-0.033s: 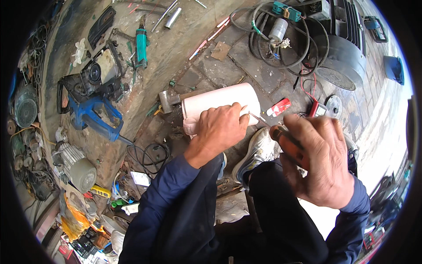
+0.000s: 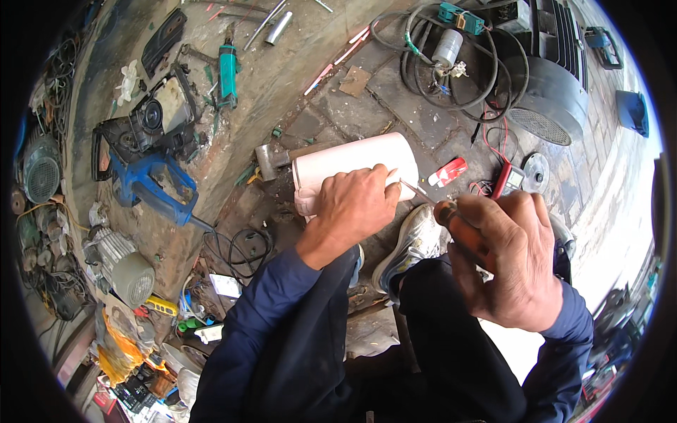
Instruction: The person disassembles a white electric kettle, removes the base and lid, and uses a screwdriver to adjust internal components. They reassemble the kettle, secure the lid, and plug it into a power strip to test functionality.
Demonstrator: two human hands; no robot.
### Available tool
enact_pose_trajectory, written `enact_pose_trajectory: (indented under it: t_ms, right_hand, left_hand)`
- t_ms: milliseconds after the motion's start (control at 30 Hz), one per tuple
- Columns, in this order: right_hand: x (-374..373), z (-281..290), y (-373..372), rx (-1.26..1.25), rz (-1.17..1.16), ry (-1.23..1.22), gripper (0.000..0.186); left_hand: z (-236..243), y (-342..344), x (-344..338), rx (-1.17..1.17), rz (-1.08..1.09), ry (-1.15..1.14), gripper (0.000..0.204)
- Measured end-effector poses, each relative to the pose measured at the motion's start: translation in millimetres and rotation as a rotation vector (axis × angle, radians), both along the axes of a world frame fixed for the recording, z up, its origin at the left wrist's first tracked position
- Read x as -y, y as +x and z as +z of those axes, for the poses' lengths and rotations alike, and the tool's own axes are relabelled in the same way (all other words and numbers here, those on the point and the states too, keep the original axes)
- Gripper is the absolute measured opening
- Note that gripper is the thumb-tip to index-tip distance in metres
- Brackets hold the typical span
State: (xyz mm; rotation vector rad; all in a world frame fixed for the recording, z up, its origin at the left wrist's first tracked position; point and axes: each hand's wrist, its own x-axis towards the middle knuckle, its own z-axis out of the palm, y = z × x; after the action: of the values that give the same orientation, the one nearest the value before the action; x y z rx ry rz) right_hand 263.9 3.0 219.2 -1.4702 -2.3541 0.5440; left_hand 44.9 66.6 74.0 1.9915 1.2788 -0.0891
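Observation:
A pale pink cylindrical housing (image 2: 352, 156) lies on its side on the paving in front of me. My left hand (image 2: 352, 211) is closed over its near side, with thumb and forefinger close to its right end. My right hand (image 2: 518, 264) grips the orange and dark handle of a screwdriver (image 2: 464, 233). Its thin metal shaft points left, and the tip meets the housing's right end near my left fingers. Exactly what the tip touches is too small to tell. Beside the housing's left end lies a hammer (image 2: 266, 163), partly hidden behind it.
A blue power saw (image 2: 159, 185) and a green tool (image 2: 227, 74) lie at left. Looped black cable (image 2: 462, 106) and a large grey motor (image 2: 543, 99) are at far right. A red multimeter probe (image 2: 501, 180) and a red-white packet (image 2: 448, 171) sit nearby. My shoe (image 2: 416, 243) stands close below.
My right hand has turned slightly with the screwdriver handle. The left hand and the pink housing have stayed in place.

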Motion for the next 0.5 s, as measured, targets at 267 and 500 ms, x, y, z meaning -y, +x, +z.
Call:
enact_pose_trajectory:
  t_ms: [267,500]
  right_hand:
    - [-4.7,4.9,-5.1,0.000,-0.137,-0.009,0.055]
    - [-2.5,6.6,-5.5,0.153,-0.094,0.038,0.041]
  left_hand:
    - [-0.5,-0.2,0.9,-0.015,-0.009,0.013,0.031]
    - [-1.2,-0.8,3.9,-0.023,-0.016,0.017,0.031]
